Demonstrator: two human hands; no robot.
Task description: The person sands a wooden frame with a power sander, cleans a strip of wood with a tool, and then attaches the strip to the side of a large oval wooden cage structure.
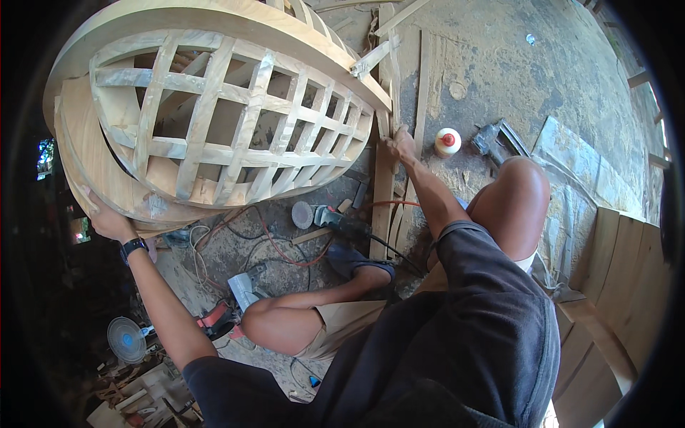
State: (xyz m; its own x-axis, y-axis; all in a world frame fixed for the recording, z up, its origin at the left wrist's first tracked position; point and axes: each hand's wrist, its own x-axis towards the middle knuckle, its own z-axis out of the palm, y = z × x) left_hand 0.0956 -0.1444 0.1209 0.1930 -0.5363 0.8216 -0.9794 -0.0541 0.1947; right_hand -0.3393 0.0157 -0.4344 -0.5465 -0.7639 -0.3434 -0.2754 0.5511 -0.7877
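A large curved wooden frame (246, 153) with a lattice of crossing slats fills the upper left. At its lower left edge, my left hand (110, 220) grips the curved wooden rim, thumb on the near face and fingers mostly hidden behind it. My right hand (403, 145) is by the frame's right tip, its fingers curled against a narrow wooden strip (394, 78); the fingertips are partly hidden. Just right of that hand stands a white bottle (447, 143) with a red cap.
An angle grinder (335, 220) with a round disc lies below the frame among hoses and cords. A nail gun-like tool (501, 139) rests beyond my bent knee. A small fan (127, 339) stands lower left. Curved wooden planking (617, 278) rises at right. Long boards (383, 207) lie on the dusty floor.
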